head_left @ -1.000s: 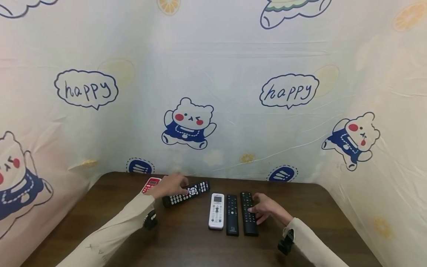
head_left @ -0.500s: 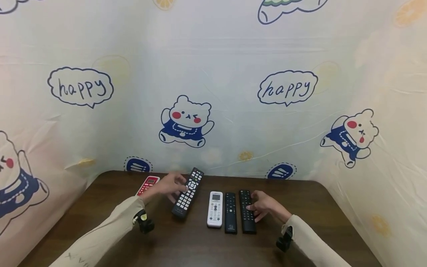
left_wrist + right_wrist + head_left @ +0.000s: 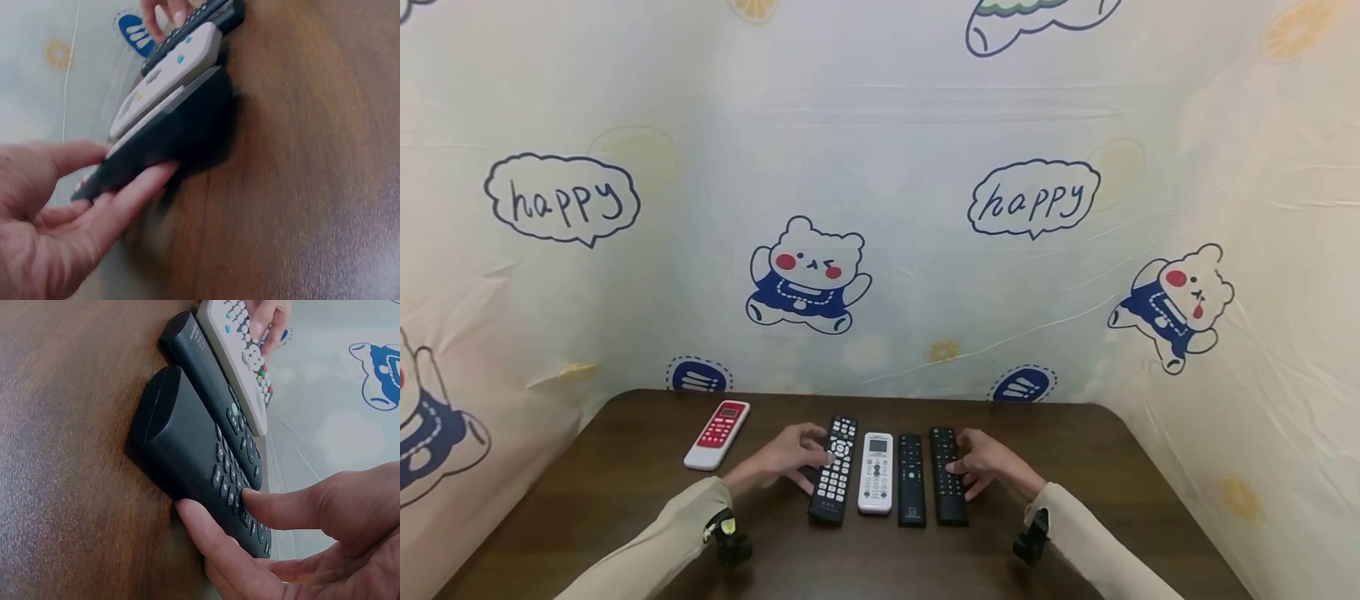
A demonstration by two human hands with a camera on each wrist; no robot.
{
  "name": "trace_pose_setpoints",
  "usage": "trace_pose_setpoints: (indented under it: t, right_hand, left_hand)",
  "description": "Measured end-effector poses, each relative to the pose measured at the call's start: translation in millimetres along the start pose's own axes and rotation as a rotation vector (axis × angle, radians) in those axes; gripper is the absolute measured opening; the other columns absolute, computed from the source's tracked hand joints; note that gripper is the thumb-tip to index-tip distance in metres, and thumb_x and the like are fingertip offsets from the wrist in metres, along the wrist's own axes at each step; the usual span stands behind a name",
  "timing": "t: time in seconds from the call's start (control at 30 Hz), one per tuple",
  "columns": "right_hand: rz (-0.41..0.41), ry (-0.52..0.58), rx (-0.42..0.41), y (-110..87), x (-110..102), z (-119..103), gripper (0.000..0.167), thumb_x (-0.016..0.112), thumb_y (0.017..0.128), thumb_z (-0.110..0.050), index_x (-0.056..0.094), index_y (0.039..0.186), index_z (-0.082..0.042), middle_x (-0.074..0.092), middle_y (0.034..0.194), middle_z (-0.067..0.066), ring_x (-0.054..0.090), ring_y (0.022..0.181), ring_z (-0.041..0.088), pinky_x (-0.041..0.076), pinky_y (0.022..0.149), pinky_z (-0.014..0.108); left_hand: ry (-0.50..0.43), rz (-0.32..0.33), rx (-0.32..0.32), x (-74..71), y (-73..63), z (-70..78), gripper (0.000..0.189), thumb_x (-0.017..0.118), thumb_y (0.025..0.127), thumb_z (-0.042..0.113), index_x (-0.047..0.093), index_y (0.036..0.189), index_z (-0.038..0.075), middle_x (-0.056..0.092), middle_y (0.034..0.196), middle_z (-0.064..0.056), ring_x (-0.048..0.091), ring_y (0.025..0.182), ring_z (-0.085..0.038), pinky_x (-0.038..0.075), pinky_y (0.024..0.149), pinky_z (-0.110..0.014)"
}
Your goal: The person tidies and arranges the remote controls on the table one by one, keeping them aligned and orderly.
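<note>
My left hand [image 3: 792, 455] grips a black remote control with white buttons [image 3: 833, 475], thumb on its face and fingers along its left side and underneath. In the left wrist view this remote [image 3: 181, 128] is tilted, its near end above the wood. Just right of it lies a white remote [image 3: 876, 473], then a slim black remote [image 3: 912, 482]. At the right end of the row, my right hand [image 3: 988, 463] holds another black remote [image 3: 949, 492] by its right edge; in the right wrist view the thumb presses its buttons and a fingertip touches its side.
A red and white remote [image 3: 717, 435] lies slanted at the back left of the brown wooden table [image 3: 880, 558]. A printed cloth [image 3: 917, 292] hangs right behind the table's back edge and along its sides.
My left hand has turned the white-buttoned black remote from lying crosswise to nearly lengthwise and brought it right, beside the white remote. My right hand stays on its remote.
</note>
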State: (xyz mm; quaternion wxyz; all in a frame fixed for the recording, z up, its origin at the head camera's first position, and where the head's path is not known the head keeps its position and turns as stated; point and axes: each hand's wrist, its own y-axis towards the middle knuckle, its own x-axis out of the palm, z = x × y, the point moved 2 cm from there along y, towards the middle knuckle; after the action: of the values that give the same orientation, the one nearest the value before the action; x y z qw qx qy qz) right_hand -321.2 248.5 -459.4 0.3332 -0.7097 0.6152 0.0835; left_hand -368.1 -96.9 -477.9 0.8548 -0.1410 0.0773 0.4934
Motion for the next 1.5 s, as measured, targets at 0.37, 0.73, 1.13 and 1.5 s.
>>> trace_pose_setpoints:
  t: [0.37, 0.73, 1.13, 1.5]
  right_hand:
    - [-0.012, -0.002, 0.035, -1.1, -3.4, -2.2, 0.059, 0.07, 0.097, -0.001, 0.04, 0.147, 0.007, 0.06, 0.107, 0.027, 0.071, 0.09, 0.034, 0.066, 0.068, 0.041]
    - [-0.014, -0.013, 0.009, -2.6, -2.1, -4.5, 0.058, 0.071, 0.097, 0.0, 0.041, 0.145, 0.008, 0.059, 0.104, 0.026, 0.07, 0.086, 0.033, 0.066, 0.066, 0.04]
    - [-0.024, -0.008, 0.009, -1.6, -1.9, -0.5, 0.06, 0.072, 0.096, -0.002, 0.04, 0.147, 0.007, 0.059, 0.105, 0.025, 0.07, 0.087, 0.032, 0.066, 0.066, 0.04]
    - [-0.029, -0.01, 0.004, 0.3, -2.6, -2.1, 0.06, 0.072, 0.097, -0.002, 0.04, 0.147, 0.007, 0.059, 0.106, 0.025, 0.07, 0.087, 0.032, 0.066, 0.065, 0.04]
  left_hand:
    - [0.08, 0.095, -0.07, 4.5, -7.8, 11.2, 0.058, 0.076, 0.092, 0.002, 0.05, 0.141, -0.016, 0.07, 0.106, -0.023, 0.072, 0.088, -0.028, 0.065, 0.06, -0.042]
    - [0.064, 0.171, -0.058, 10.4, -9.8, 6.0, 0.053, 0.079, 0.089, 0.001, 0.056, 0.134, -0.014, 0.07, 0.103, -0.022, 0.073, 0.084, -0.027, 0.064, 0.059, -0.041]
    - [0.101, 0.257, -0.043, 8.5, -14.2, 4.0, 0.044, 0.079, 0.088, 0.001, 0.06, 0.126, -0.011, 0.071, 0.096, -0.017, 0.072, 0.082, -0.027, 0.064, 0.057, -0.042]
    - [0.205, 0.26, -0.06, -6.7, -16.8, 14.9, 0.045, 0.082, 0.089, 0.01, 0.063, 0.127, -0.006, 0.073, 0.097, -0.014, 0.07, 0.085, -0.027, 0.065, 0.064, -0.043]
